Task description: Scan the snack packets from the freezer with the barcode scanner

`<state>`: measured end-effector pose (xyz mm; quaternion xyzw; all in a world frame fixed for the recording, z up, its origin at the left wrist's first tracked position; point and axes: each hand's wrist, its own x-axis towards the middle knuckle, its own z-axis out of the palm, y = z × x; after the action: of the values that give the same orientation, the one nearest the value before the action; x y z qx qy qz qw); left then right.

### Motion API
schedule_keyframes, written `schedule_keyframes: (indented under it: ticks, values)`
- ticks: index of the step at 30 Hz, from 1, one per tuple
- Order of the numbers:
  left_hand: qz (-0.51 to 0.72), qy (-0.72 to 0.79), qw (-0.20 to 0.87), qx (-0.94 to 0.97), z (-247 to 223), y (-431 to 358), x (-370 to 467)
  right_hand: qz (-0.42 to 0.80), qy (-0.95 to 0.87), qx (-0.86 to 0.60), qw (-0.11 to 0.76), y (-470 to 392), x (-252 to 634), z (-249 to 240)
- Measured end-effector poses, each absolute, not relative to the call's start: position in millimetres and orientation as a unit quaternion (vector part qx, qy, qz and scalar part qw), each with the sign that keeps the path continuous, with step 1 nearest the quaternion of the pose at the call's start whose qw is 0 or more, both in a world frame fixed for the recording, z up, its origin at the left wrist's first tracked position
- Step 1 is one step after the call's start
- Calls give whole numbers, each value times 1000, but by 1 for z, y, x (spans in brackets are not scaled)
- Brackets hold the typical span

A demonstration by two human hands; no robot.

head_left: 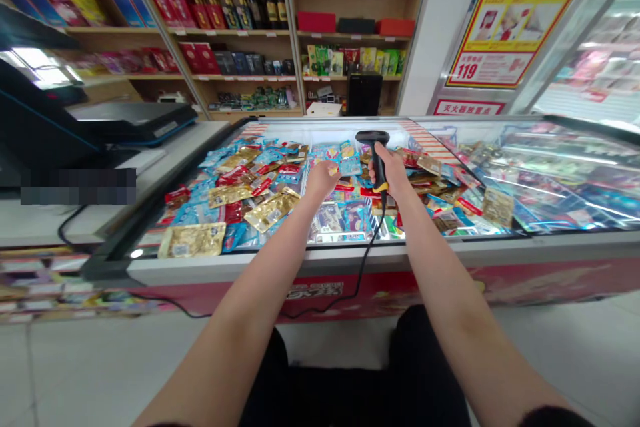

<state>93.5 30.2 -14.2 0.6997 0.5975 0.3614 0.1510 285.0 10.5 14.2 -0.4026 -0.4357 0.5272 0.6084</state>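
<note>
My right hand [393,170] is wrapped round the grip of a black and yellow barcode scanner [373,139]. Its head points left, and its cable [369,253] hangs down over the freezer's front edge. To the left, my left hand [321,179] is closed, with its fingertips at the edge of a small blue snack packet [350,166] that it seems to pinch; the fingers are partly hidden. Beneath both hands is the glass top of a chest freezer [270,259]. Piles of gold, red and blue snack packets [240,177] lie left of my hands, and more packets [450,193] lie to the right.
On the left, a counter [175,147] carries a black checkout machine [45,127] and a flat scale-like plate [135,121]. Shelves [230,32] with bottles and boxes stand behind the freezer. A poster [525,7] hangs on the right. The scanner cable loops along the freezer's red front.
</note>
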Motion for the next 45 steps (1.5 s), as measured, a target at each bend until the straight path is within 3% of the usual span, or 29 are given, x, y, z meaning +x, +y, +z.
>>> schedule_keyframes:
  ticks: [13,19,31,45]
  values:
    - [102,670,44,734,29,-51,-16,554,-472,-405,553,0,233,17]
    - [-14,670,36,742,16,-89,-32,555,-484,-398,548,1,223,16]
    - [60,697,-54,712,-8,-20,5,559,-494,-398,534,8,223,19]
    - [106,704,-19,702,-7,24,7,566,-510,-381,523,27,213,13]
